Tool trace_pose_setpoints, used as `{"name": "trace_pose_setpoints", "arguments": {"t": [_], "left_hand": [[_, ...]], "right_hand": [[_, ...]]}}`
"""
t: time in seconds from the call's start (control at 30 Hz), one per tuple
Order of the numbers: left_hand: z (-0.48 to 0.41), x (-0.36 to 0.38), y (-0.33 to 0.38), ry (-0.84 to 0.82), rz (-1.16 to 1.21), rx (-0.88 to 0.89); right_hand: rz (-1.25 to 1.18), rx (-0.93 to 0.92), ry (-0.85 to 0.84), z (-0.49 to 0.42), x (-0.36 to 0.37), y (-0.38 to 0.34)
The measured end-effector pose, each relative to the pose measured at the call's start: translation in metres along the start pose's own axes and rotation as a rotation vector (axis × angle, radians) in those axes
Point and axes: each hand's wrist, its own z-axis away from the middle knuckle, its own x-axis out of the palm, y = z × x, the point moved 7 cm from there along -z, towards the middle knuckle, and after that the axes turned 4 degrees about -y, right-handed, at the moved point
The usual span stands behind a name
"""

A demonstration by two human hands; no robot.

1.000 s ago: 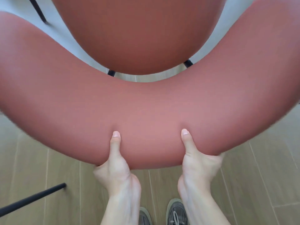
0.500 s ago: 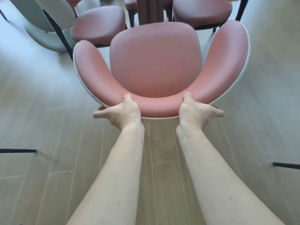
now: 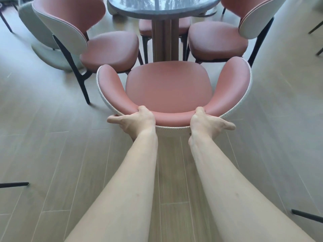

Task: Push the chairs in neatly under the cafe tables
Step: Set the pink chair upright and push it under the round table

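Now both my hands clamp the curved backrest of the pink chair: left grip and right grip closed on its rim, thumbs inside. Its seat faces the round table, front edge near the pedestal, between two neighbouring chairs.

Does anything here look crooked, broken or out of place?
Nothing broken or spilled. The held chair sits square to the table pedestal, gripped by the left hand and right hand; its seat isn't under the top yet.

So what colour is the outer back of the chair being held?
Off-white woven outer shell; head view shows it.
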Motion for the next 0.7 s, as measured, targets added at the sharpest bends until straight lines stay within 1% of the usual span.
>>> {"name": "trace_pose_setpoints", "arguments": {"t": [0.2,0.4,0.57,0.63,0.67,0.7], "left_hand": [[-0.026,0.039,0.020,-0.010,-0.033,-0.057],[-0.049,0.074,0.036,-0.027,-0.059,-0.073],[-0.056,0.083,0.038,0.007,-0.064,-0.100],[-0.052,0.082,0.042,0.007,-0.106,-0.073],[-0.050,0.080,0.049,-0.010,-0.177,-0.004],[-0.047,0.078,0.058,-0.045,-0.305,0.127]], "right_hand": [[0.045,0.044,0.008,-0.019,0.041,-0.023],[0.081,0.039,-0.004,-0.042,0.077,-0.037],[0.131,0.020,-0.013,-0.048,0.086,-0.043],[0.247,-0.051,-0.050,-0.045,0.083,-0.052],[0.388,-0.136,-0.088,-0.042,0.082,-0.059],[0.592,-0.253,-0.118,-0.039,0.077,-0.068]]}}
